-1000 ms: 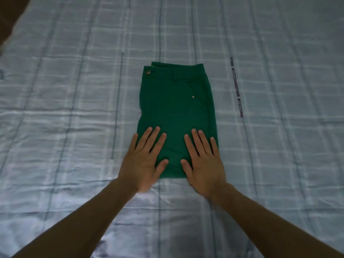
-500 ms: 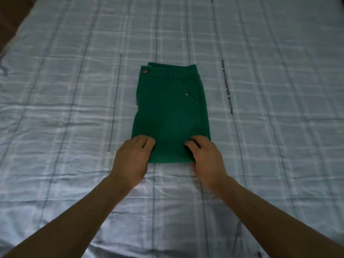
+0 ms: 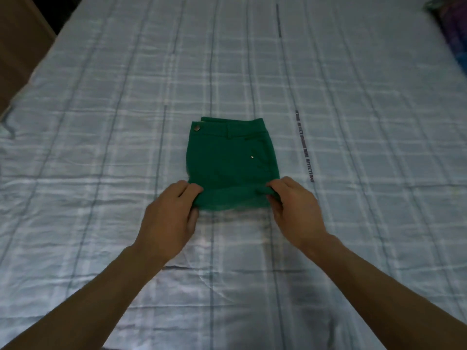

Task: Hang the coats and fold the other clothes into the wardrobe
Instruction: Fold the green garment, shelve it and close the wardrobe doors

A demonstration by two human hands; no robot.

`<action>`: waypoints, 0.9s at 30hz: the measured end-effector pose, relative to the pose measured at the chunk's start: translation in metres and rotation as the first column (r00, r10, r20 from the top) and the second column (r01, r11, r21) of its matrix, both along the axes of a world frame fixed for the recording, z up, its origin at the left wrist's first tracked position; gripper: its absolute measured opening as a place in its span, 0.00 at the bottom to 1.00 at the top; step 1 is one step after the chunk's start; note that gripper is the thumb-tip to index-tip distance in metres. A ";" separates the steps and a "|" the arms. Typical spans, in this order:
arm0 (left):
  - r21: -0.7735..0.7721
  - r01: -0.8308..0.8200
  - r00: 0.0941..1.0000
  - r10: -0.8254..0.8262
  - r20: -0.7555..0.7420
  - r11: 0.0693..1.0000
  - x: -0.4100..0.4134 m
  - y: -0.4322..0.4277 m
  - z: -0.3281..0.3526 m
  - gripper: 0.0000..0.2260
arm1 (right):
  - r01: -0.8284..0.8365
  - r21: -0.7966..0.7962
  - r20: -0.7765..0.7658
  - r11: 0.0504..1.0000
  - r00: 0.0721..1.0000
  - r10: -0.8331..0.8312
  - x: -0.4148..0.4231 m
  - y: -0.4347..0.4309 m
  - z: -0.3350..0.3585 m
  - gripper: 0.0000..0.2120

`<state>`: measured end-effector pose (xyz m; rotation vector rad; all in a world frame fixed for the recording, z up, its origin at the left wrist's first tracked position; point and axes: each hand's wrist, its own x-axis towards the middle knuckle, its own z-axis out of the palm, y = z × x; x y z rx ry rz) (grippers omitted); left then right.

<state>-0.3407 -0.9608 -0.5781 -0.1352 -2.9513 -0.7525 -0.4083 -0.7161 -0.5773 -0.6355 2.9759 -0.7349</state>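
1 pr trousers (image 3: 231, 157), 2 hands — L hand (image 3: 168, 218), R hand (image 3: 294, 210), 1 bedsheet (image 3: 101, 122), 1 purple obj (image 3: 454, 46)

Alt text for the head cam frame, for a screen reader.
The left hand and right hand grip the near corners of folded green trousers, holding that edge above a pale blue checked bedsheet. The waistband, with a metal button, lies at the far end.
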 end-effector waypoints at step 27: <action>-0.330 0.116 0.982 -0.059 0.178 0.937 -0.200 -0.018 -0.087 0.28 | -0.039 0.312 0.038 0.949 0.999 0.028 -0.168 -0.082 -0.096 0.33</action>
